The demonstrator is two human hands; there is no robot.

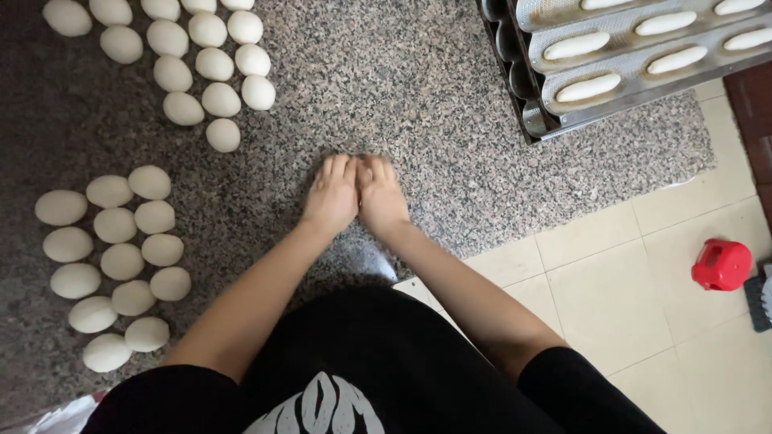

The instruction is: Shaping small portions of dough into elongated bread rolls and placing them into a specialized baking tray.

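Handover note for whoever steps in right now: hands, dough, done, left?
Left hand and right hand: side by side, palms down on the granite counter; anything beneath them is hidden.
Dough balls: near cluster at left, far cluster at top left.
Done: shaped long pieces lie in the channelled tray, top right.
Left: both clusters unshaped.

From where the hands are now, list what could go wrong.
1. Both hands, left hand and right hand, press together near the granite counter edge; whatever lies hidden under them might slide off.
2. The dough balls touch each other and may stick.
3. The tray overhangs the counter corner and could tip if bumped.
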